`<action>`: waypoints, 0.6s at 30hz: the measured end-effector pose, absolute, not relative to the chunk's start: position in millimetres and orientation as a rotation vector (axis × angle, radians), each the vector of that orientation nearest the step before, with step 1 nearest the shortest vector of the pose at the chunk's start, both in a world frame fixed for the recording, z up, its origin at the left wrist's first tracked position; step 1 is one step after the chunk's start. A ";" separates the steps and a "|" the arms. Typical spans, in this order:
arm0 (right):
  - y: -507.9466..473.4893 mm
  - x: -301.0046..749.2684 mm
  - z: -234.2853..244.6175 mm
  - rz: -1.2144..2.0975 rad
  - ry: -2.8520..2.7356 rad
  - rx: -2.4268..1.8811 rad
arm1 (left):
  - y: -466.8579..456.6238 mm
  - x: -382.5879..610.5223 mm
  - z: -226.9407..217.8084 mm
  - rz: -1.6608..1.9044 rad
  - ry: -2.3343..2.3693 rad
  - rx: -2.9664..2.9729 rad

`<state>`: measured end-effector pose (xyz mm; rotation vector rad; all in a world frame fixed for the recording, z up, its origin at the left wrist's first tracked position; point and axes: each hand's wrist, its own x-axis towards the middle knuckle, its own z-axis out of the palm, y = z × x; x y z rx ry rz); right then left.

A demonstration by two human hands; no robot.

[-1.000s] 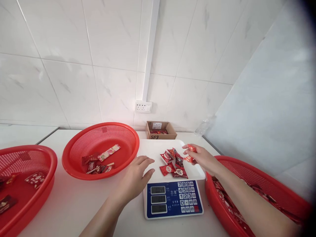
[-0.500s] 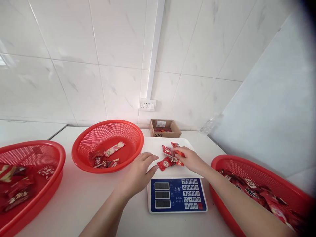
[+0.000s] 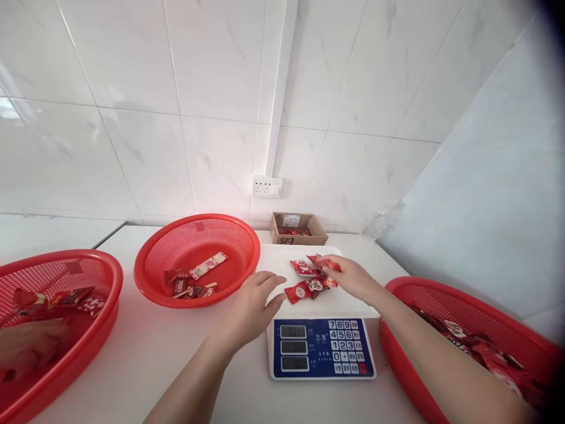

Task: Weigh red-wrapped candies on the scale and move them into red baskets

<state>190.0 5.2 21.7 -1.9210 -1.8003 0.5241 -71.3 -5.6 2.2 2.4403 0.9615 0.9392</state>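
Several small wrapped candies (image 3: 299, 292) in red and dark wrappers lie in a loose pile on the white pan (image 3: 273, 259) of a digital scale (image 3: 324, 347). Over the back right of the pile, my right hand (image 3: 348, 277) has its fingers closed on one red wrapped candy (image 3: 331, 264). My left hand (image 3: 253, 306) hovers at the pan's left edge, thumb and fingers apart, holding nothing. Its fingertips are close to the nearest candy but do not appear to touch it. The scale's blue panel has number keys and three displays, too faint to read surely.
A red basket (image 3: 253, 265) with several packets stands left of the scale. Another red basket (image 3: 115, 294) is far left, with another person's blurred hand (image 3: 35, 347) inside. A filled red basket (image 3: 392, 330) stands right. Behind the pan is a cardboard box (image 3: 304, 239).
My right hand has shifted slightly, uncovering more of the candies. My left hand has stayed nearly still. Another person's hand has come into the far left basket. The view has shifted a little.
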 end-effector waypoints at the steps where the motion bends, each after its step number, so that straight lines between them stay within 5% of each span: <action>1: 8.5 196.0 21.1 0.479 -1.751 -1.963 | -5.7 -71.5 2.6 0.938 0.963 2.439; 9: 15.1 195.0 10.4 0.523 -1.765 -1.976 | -6.8 -72.8 6.0 0.924 0.961 2.445; 18: -56.8 208.8 65.8 0.072 -1.524 -2.073 | -2.6 -78.3 11.5 1.027 1.087 2.358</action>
